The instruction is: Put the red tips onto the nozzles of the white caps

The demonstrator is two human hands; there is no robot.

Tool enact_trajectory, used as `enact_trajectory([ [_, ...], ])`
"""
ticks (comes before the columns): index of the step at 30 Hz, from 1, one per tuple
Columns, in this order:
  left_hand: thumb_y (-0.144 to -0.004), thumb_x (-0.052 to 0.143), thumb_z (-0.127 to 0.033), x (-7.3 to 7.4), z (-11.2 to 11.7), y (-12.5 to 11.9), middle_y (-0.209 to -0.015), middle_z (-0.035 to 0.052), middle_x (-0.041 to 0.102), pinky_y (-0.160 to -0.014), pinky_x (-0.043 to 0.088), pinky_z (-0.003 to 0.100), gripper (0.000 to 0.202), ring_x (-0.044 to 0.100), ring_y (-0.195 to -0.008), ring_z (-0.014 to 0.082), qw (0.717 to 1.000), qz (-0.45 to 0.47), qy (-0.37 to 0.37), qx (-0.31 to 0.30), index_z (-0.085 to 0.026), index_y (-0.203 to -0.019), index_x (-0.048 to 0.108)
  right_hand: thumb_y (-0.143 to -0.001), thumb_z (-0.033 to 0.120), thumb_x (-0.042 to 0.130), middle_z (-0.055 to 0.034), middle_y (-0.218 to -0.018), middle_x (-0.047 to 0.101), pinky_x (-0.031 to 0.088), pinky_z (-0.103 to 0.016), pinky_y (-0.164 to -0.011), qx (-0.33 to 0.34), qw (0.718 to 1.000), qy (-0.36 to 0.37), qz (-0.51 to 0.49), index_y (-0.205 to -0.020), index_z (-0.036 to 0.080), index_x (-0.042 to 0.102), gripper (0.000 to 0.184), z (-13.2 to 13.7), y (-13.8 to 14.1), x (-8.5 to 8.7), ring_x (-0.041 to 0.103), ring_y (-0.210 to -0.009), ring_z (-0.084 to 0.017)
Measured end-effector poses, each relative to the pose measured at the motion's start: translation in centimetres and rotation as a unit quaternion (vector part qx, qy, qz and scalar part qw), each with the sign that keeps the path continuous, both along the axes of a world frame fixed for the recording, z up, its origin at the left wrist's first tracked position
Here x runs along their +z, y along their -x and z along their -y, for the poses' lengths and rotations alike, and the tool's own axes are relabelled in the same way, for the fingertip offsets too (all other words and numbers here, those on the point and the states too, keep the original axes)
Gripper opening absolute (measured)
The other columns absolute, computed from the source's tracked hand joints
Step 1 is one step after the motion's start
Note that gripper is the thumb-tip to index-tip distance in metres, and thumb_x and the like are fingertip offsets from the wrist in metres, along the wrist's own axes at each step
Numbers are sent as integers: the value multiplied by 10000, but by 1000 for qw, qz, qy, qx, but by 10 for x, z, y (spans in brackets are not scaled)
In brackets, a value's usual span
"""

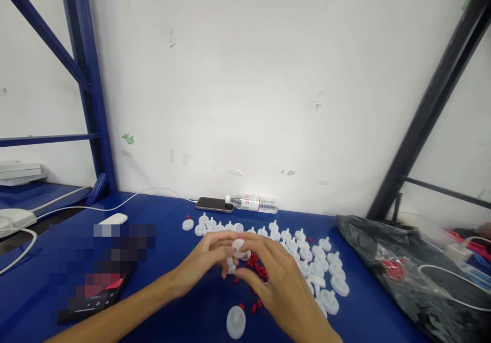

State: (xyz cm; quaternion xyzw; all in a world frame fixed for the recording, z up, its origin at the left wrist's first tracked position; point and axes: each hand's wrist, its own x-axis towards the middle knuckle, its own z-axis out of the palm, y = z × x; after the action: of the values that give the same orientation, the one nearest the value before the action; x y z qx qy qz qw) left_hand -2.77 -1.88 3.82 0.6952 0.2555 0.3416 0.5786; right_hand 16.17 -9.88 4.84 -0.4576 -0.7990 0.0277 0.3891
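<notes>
In the middle of the head view both hands meet over the blue table. Between their fingertips is a white round plastic cap (238,247), with a trace of red beside it. My left hand (201,261) closes its fingers on the cap from the left. From the right, my right hand (270,269) pinches it between thumb and fingers. Another white plastic part (230,266) shows just under the left fingers; whether it is held I cannot tell. Small red plugs (261,270) lie loose behind and below the hands. A white cap with a red tip (236,322) rests nearest to me.
Many white spouted caps (317,269) spread across the table's right and back. A phone (214,204) and a plastic bottle (255,203) lie by the wall. On the left is a black phone-like device (92,302), partly blurred. A black plastic bag (406,271) covers the right side.
</notes>
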Motion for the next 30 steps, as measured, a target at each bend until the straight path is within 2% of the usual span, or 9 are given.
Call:
enact_trajectory([
  [2,-960,464,-502,3,-11,7,-872,58,661,-530,457,269,485,590,-683,178,996,-41,-51,65,-137,-1208,665,-987,245,664,-58,-1362,660,536,-458,-1026,-20,1000,-16,4,-1225,314,599,257,1,0,0,645,-1215,-276],
  [4,-1020,331,-475,8,-23,18,-839,36,642,-539,451,281,488,584,-670,179,978,-98,-117,143,-148,-1154,668,-1004,227,622,-62,-1349,661,540,-455,-1008,-32,999,-24,6,-1206,306,596,218,2,0,1,650,-1197,-276],
  [7,-1036,486,-453,16,-39,33,-878,22,663,-759,530,353,351,640,-821,200,921,-221,-220,232,-172,-968,685,-1019,194,571,-58,-1306,668,536,-433,-976,-30,999,-21,10,-1153,294,601,170,3,1,1,662,-1147,-262],
  [10,-1012,628,-419,21,-47,42,-988,38,711,-841,569,413,261,689,-900,206,851,-353,-273,277,-165,-1012,687,-1026,172,539,-36,-1179,704,530,-409,-920,-22,1000,-11,18,-1104,285,602,151,3,2,3,685,-1032,-237],
  [14,-1013,646,-389,23,-46,42,-1104,63,723,-852,598,430,263,713,-949,218,773,-471,-306,296,-160,-1137,681,-1031,174,538,8,-939,723,512,-385,-852,-20,999,6,26,-1043,277,606,124,4,2,4,684,-856,-210],
  [17,-1017,643,-380,23,-43,39,-1128,70,720,-846,605,433,282,717,-948,220,735,-518,-322,295,-161,-1193,664,-1032,169,538,18,-884,721,496,-378,-835,-20,999,13,37,-1016,271,615,128,4,2,5,671,-807,-206],
  [23,-1008,658,-360,18,-44,37,-1216,82,699,-912,590,467,278,696,-1061,246,692,-562,-344,294,-169,-1210,665,-1026,144,542,18,-866,722,477,-362,-828,-21,999,14,41,-1031,266,637,155,3,2,5,671,-815,-205],
  [26,-1007,661,-360,13,-48,41,-1211,81,701,-895,597,457,282,704,-1033,238,676,-593,-318,301,-169,-1215,664,-1027,138,541,21,-889,725,472,-356,-826,-22,999,10,34,-1050,269,638,164,4,2,5,667,-820,-202],
  [30,-1003,668,-359,7,-51,47,-1225,86,697,-879,605,452,305,707,-1028,241,670,-624,-276,292,-171,-1242,654,-1023,138,553,33,-892,721,470,-347,-822,-25,999,13,31,-1062,277,632,165,6,2,4,656,-809,-194],
])
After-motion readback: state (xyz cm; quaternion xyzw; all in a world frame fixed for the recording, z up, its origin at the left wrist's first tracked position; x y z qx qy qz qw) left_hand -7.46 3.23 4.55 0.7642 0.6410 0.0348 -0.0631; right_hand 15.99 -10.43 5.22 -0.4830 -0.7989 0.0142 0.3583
